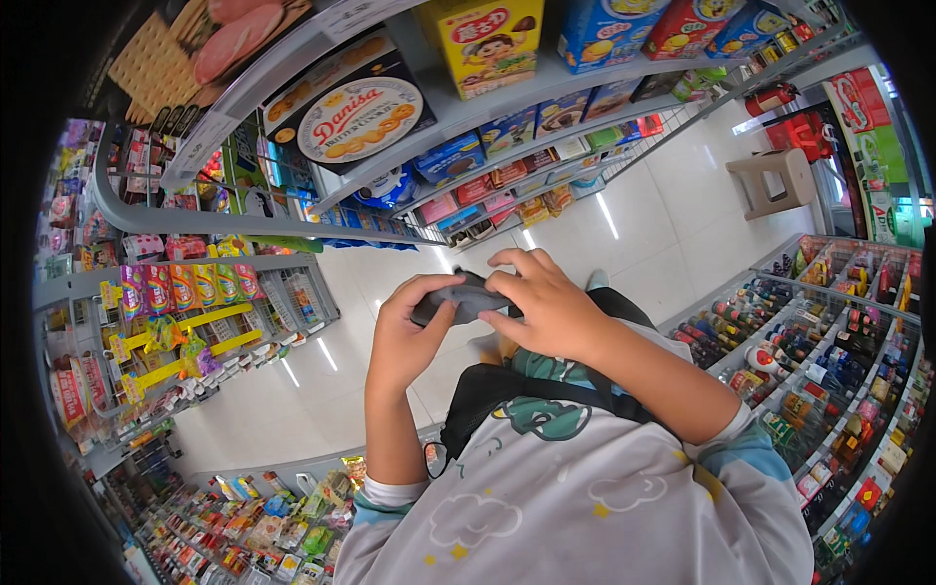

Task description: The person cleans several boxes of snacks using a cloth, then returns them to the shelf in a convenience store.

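Both of my hands hold a dark grey cloth point(462, 301) in front of my body, above the tiled aisle floor. My left hand point(409, 329) grips its left end, with the thumb pressed on top. My right hand point(545, 303) pinches the right side between thumb and fingers, and some of its fingers are raised and bent. The cloth is bunched up, so its full shape cannot be made out. Below the hands, a black bag point(486, 398) with a strap lies across my waist over my printed light shirt.
Shelves ahead carry a Danisa butter cookie box point(362, 117), a yellow snack box point(490, 47) and other packets. Candy bags point(190, 285) hang at left. Bottles point(738, 318) fill the right shelves. A beige plastic stool point(771, 183) stands at the far right on the tiled floor point(643, 219).
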A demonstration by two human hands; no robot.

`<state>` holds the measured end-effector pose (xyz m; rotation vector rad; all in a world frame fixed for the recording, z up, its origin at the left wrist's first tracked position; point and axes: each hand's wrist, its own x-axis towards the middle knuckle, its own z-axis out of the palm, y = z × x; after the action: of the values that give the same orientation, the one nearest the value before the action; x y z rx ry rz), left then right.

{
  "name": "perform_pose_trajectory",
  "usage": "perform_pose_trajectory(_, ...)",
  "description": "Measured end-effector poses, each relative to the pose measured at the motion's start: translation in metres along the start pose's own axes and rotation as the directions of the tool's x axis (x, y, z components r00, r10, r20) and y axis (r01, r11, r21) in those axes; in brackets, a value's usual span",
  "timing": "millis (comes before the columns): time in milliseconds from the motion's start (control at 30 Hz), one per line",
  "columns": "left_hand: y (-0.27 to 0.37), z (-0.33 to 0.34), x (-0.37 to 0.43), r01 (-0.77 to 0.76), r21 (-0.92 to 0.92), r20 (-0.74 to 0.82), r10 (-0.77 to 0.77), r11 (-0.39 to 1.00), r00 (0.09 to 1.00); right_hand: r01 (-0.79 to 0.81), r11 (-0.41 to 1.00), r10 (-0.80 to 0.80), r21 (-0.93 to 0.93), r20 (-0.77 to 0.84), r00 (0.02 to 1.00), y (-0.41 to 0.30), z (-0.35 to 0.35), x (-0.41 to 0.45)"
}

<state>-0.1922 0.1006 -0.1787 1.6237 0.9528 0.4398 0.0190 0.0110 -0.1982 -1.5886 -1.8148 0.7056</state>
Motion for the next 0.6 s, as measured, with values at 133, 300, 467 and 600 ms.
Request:
perform_pose_trajectory(133,0.016,0.039,0.001,-0.003,-0.097,-0.106,-0.008,0.995,0.994,-0.049,0.989,0.048,0.140,0.017,0.999,0.018,-0.032,-0.015)
perform_pose_trajectory(300,0.050,0.091,0.006,0.098,-0.020,0.000,-0.098,0.995,0.995,-0.328,0.780,0.328,0.533,0.099,0.940,0.043,-0.086,-0.056)
perform_pose_trajectory(467,0.094,0.154,0.027,0.164,0.156,0.114,-0.183,0.974,0.977,-0.256,0.742,0.330,0.619,-0.005,0.944,0.096,-0.143,-0.122)
perform_pose_trajectory(600,0.133,0.213,0.035,-0.049,0.122,0.227,0.020,0.991,0.974,-0.162,0.560,0.416,0.813,-0.107,0.903,0.133,-0.184,-0.168)
